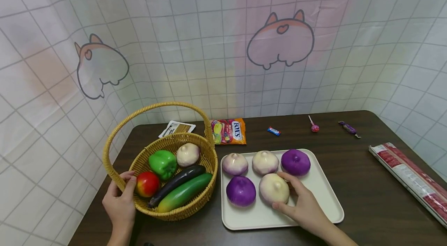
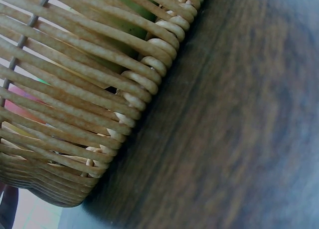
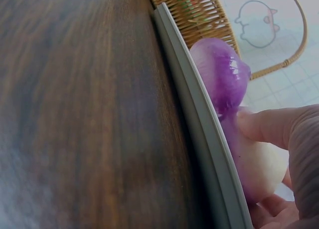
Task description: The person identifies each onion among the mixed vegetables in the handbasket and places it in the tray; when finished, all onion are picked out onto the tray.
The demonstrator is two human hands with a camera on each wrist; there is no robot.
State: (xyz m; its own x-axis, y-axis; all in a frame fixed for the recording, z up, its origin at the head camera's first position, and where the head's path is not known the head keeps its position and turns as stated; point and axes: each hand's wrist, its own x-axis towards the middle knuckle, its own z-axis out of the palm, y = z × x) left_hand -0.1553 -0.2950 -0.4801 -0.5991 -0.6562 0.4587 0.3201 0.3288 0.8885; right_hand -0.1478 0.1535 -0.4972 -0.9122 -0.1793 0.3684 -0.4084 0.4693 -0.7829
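My right hand [image 1: 307,207] grips a whitish onion [image 1: 274,189] on the front part of a white tray [image 1: 314,215], thumb on its near side and fingers on the far side. In the right wrist view the thumb [image 3: 269,126] presses against this onion's pale body [image 3: 261,164], which turns purple at its base. Beside it sits a purple onion [image 1: 241,191]. Another purple onion [image 1: 295,162] and two pale ones [image 1: 265,162] form the back row. My left hand [image 1: 120,199] holds the left rim of a wicker basket [image 1: 181,213] near the handle's foot.
Inside the basket lie a green bell pepper [image 1: 163,164], a red fruit [image 1: 148,184], an eggplant [image 1: 178,184], a green cucumber-like vegetable [image 1: 185,193] and a pale onion [image 1: 188,155]. Behind are a candy bag [image 1: 228,131], small sweets [image 1: 274,131] and a lollipop [image 1: 314,127]. A long red-white package [image 1: 408,176] lies right.
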